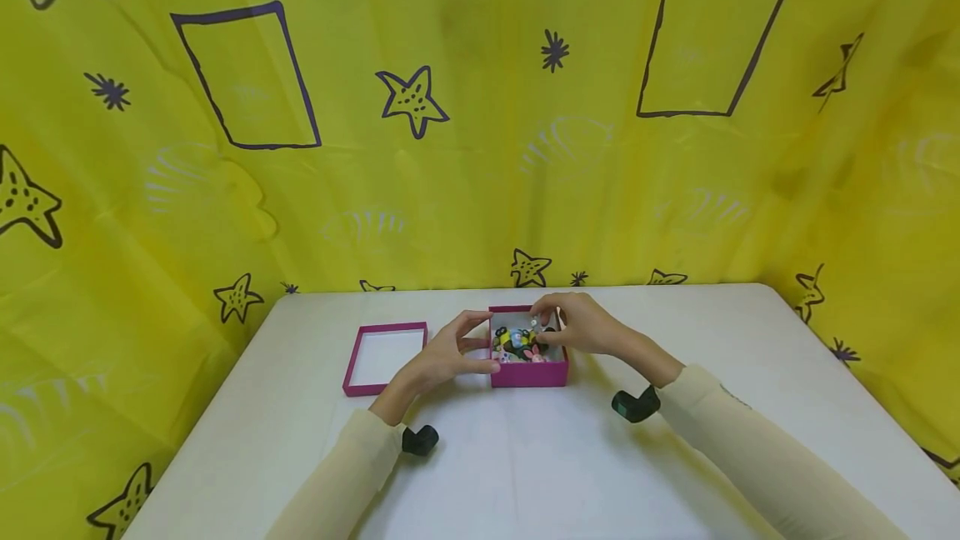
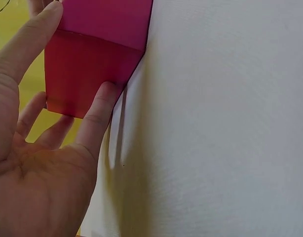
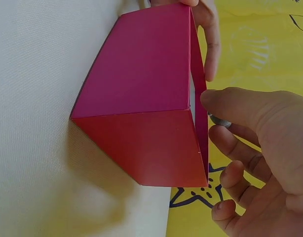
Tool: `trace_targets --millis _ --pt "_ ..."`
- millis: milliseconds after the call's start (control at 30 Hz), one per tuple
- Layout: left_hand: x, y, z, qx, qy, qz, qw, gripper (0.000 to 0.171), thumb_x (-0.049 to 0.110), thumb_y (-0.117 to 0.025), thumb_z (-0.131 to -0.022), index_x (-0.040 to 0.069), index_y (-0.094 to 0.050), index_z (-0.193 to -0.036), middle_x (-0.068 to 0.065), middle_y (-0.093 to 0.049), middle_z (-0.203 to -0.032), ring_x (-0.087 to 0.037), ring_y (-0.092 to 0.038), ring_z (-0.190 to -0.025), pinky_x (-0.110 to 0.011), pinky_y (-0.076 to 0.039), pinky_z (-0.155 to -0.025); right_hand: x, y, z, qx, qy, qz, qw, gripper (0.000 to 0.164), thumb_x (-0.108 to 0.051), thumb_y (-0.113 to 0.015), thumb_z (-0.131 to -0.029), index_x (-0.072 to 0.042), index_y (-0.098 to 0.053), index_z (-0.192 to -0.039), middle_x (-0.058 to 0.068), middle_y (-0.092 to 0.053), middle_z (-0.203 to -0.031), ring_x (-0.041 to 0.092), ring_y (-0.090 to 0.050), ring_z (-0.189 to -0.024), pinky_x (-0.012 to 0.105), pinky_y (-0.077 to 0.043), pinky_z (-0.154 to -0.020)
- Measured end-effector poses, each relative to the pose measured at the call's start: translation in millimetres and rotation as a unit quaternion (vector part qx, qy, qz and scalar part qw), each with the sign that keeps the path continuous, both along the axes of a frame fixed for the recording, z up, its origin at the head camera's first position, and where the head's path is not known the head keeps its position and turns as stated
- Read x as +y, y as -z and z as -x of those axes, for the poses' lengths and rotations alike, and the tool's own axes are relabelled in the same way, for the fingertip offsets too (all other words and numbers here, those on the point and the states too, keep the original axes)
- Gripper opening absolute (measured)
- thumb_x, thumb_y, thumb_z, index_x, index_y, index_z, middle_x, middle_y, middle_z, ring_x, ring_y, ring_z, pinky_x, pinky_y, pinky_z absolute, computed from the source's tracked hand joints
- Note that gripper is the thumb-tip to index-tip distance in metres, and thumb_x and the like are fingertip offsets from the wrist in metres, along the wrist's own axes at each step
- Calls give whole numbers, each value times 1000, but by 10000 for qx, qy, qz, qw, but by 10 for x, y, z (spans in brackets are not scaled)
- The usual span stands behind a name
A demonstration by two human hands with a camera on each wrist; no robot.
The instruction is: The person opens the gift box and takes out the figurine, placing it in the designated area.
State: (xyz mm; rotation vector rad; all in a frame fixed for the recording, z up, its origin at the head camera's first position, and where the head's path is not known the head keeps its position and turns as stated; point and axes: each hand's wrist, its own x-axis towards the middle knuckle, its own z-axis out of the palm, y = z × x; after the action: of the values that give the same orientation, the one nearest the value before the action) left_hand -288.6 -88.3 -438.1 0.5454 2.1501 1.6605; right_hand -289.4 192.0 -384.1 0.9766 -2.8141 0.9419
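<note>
An open magenta box [image 1: 529,374] stands on the table, filled with small colourful figurines [image 1: 517,340] in yellow, blue, green and pink. At its left side, my left hand [image 1: 444,354] holds the box, thumb by the near corner and the other fingers along the side and far corner. The left wrist view shows those fingertips against the red side wall [image 2: 85,74]. Over the right part of the opening, my right hand [image 1: 581,325] pinches a small rounded grey piece [image 3: 220,120] between thumb and finger. Most of that piece is hidden, so its kind is unclear.
Left of the box lies a magenta-rimmed lid [image 1: 386,327], its white inside facing up. The white table [image 1: 480,473] ends at the back against a yellow curtain [image 1: 465,215] with drawn stars. Dark camera mounts [image 1: 636,405] stick out at both wrists.
</note>
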Motion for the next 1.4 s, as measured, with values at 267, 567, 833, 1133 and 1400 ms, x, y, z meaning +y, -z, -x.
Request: trace_targets --millis 267,567,833,1133,1400 --pt "-20 -21 -3 -58 30 -8 10000 87 20 -86 -85 20 -37 -157 -3 -33 -165 -34 -47 -140 -56 -43 -110 38 -15 -6 -180 99 0 9998 36 -16 -82 -88 -3 -71 -120 -1 -66 -91 35 -58 -86 29 -46 -70" --pt "-38 1 4 -65 0 -83 9999 90 20 -89 -82 24 -38 -156 -1 -34 -164 -33 -47 -140 -56 -42 -111 119 -47 -10 -65 186 69 9998 34 -14 -82 -88 -3 -72 -118 -2 -69 -94 35 -57 -85 29 -44 -68" --pt "-39 12 21 23 88 -144 9999 90 18 -88 -82 25 -38 -156 -4 -32 -165 -33 -48 -139 -56 -42 -111 188 -96 -20 -49 338 131 9993 34 -13 -83 -87 -5 -73 -118 3 -70 -97 26 -54 -79 29 -45 -65" --pt "-35 16 21 147 137 -76 9998 88 17 -88 -82 29 -39 -155 -2 -33 -164 -32 -48 -140 -55 -42 -111 319 -112 -22 50 405 95 9991 34 -15 -84 -86 -8 -72 -117 -1 -70 -98 21 -54 -79 30 -47 -67" --pt "-19 13 38 139 142 -47 9998 90 19 -89 -82 29 -38 -156 -1 -33 -164 -32 -49 -139 -56 -40 -112 468 -92 -1 199 395 175 9989 33 -11 -85 -84 -7 -72 -115 -2 -70 -98 21 -56 -79 29 -47 -68"
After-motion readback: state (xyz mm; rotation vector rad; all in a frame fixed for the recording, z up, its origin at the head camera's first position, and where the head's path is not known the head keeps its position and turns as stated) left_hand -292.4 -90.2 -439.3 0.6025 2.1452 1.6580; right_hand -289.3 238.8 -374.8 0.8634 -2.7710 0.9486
